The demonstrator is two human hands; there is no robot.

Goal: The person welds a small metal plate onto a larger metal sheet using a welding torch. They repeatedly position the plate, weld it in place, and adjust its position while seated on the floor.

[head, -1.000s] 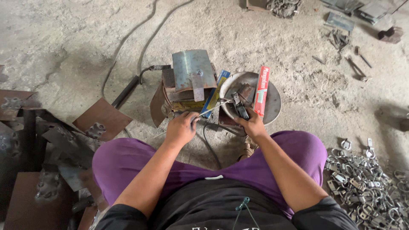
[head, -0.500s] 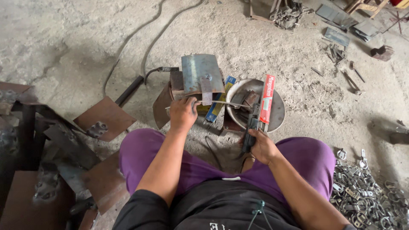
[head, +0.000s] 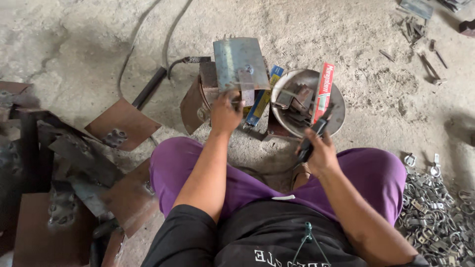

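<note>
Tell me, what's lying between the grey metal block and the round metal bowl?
In the head view, a long blue and yellow box lies slanted between the grey metal block and the round metal bowl.

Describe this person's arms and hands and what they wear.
Both arms are bare from the short black sleeves down. The left hand and right hand are gloveless, with no watch or rings visible. The person wears a black shirt and purple trousers.

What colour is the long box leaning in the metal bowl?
Red with white lettering; the long box shows clearly in the head view.
</note>
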